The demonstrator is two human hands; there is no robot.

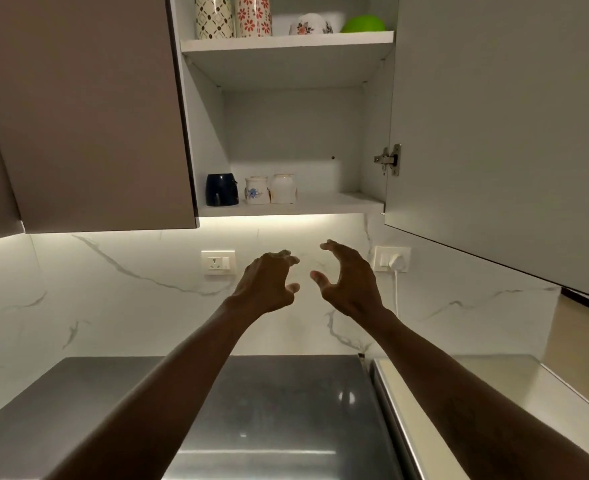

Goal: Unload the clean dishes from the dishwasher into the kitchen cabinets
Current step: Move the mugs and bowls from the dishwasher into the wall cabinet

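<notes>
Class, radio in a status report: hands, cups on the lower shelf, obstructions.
Empty, fingers loosely curled: left hand, right hand, below open cabinet. On lower shelf: dark blue cup, floral cup, white cup. Path to shelf clear.

Cabinet [286, 126] open — lower shelf [321, 204]: navy mug [221, 189], blue-flowered cup [255, 191], white cup [282, 188] at left; upper shelf [286, 41]: brown-patterned jar [214, 16], red-flowered jar [253, 15], floral bowl [310, 25], green bowl [363, 24].
</notes>
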